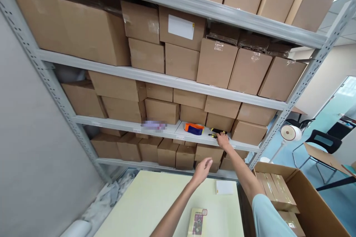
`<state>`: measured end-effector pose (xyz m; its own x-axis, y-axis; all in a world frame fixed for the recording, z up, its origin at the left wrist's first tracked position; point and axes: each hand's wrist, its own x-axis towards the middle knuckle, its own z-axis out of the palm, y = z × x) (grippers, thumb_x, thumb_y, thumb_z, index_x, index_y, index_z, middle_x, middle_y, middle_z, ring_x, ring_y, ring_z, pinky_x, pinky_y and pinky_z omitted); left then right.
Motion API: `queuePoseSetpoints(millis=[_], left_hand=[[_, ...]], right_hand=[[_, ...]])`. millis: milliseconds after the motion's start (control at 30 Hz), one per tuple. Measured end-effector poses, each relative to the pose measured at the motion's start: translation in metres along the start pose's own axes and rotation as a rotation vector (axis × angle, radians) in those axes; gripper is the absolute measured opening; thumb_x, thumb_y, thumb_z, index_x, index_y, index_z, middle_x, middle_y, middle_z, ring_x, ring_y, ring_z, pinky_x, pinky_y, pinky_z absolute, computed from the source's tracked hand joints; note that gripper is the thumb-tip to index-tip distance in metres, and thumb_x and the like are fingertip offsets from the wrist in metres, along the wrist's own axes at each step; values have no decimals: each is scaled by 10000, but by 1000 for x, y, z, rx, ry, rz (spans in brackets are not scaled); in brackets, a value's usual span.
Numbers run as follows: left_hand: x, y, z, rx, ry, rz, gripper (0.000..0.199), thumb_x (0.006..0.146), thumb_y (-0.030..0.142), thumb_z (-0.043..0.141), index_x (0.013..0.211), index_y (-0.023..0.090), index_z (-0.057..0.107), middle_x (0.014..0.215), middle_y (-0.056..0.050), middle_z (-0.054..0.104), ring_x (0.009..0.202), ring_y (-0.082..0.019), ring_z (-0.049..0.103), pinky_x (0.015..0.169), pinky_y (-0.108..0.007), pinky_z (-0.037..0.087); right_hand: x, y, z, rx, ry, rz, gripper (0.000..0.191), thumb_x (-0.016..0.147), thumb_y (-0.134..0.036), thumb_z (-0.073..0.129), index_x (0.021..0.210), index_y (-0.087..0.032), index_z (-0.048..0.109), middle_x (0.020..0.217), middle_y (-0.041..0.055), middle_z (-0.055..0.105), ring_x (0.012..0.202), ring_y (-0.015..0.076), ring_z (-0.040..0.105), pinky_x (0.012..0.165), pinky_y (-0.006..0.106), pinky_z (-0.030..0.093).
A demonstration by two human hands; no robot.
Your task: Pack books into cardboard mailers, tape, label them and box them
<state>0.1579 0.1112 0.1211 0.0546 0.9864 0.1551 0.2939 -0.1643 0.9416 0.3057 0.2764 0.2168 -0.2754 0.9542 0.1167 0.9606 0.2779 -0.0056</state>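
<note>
My right hand (223,141) reaches to the metal shelf (169,132), its fingers around a yellow-and-black tool (213,136). Just behind it on the shelf lies another black-and-yellow tool (218,130). Left of these sits an orange and blue roll (194,129). Above the pale table (155,200), my left hand (203,170) hangs with nothing visible in it, thumb and fingers a little apart. A small box with a printed picture (197,223) lies on the table, near a white card (224,187).
Cardboard boxes (217,63) fill the rack's levels. A large open carton (314,196) with boxes inside stands at right. Beyond it are a white fan (290,133) and a black chair (325,140). Plastic wrap (108,200) lies left of the table.
</note>
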Motion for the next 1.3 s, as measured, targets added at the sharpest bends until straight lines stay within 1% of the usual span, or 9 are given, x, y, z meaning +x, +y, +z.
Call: queuePoseSetpoints(millis=[167, 267, 333, 500, 600, 800, 933, 1067, 1300], left_hand=[[-40, -55, 3, -3, 14, -163, 533, 940, 673, 503, 1180, 276, 766, 1309, -132, 790, 1255, -309, 741, 1097, -441, 582], [-95, -95, 2, -12, 28, -330, 510, 917, 634, 545, 1154, 238, 761, 1302, -134, 792, 1230, -301, 751, 1090, -441, 591], [-141, -122, 2, 6, 46, -475, 458, 901, 575, 565, 1110, 218, 762, 1247, -130, 812, 1184, -294, 769, 1094, -438, 591], [-239, -173, 17, 20, 3, -756, 375, 899, 485, 571, 1092, 226, 763, 1186, -106, 832, 1217, -296, 754, 1120, -431, 576], [-264, -188, 31, 11, -48, -816, 365, 916, 454, 570, 1138, 233, 758, 1238, -97, 819, 1278, -288, 726, 1150, -418, 552], [-251, -193, 46, 100, -141, -736, 404, 938, 404, 616, 1279, 217, 726, 1396, -102, 753, 1245, -283, 733, 1119, -415, 573], [-236, -191, 54, 112, -251, -710, 523, 926, 428, 678, 1407, 223, 661, 1542, -107, 656, 1333, -291, 682, 1106, -408, 575], [-233, -192, 65, 130, -321, -714, 615, 906, 456, 708, 1454, 189, 627, 1620, -150, 577, 1447, -315, 601, 1155, -413, 527], [-242, -187, 88, 127, -412, -631, 592, 923, 412, 660, 1468, 181, 630, 1596, -146, 605, 1463, -315, 585, 1228, -426, 456]], right_hand=[[-22, 7, 8, 30, 65, -21, 437, 1068, -184, 480, 1485, -165, 611, 1476, 218, 605, 1359, 320, 542, 1138, 448, 422], [-84, 20, 52, 197, 233, -47, 433, 1111, -258, 412, 1485, -135, 594, 1445, 219, 617, 1331, 316, 551, 1132, 441, 434], [-149, 31, 96, 339, 227, -14, 402, 1123, -307, 405, 1383, -137, 660, 1331, 193, 688, 1238, 299, 616, 1100, 417, 464], [-324, 46, 192, 421, -370, 420, 341, 1076, -324, 533, 1286, -120, 709, 1203, 148, 773, 1082, 254, 735, 952, 327, 531], [-384, 44, 225, 374, -550, 587, 343, 1041, -345, 613, 1264, -106, 717, 1175, 161, 786, 1066, 267, 755, 897, 317, 537], [-393, 30, 266, 373, -544, 708, 398, 1057, -414, 599, 1315, -120, 675, 1356, 203, 719, 1193, 284, 708, 946, 330, 514], [-380, 27, 277, 416, -496, 791, 284, 1054, -364, 595, 1216, -151, 690, 1198, 173, 778, 1063, 270, 728, 868, 329, 510], [-383, 34, 271, 475, -437, 828, 170, 1046, -304, 592, 1065, -181, 707, 1071, 136, 805, 967, 256, 729, 809, 314, 491], [-413, 56, 244, 522, -307, 851, 257, 1062, -343, 486, 1094, -173, 677, 1034, 112, 796, 906, 232, 719, 761, 285, 473]])
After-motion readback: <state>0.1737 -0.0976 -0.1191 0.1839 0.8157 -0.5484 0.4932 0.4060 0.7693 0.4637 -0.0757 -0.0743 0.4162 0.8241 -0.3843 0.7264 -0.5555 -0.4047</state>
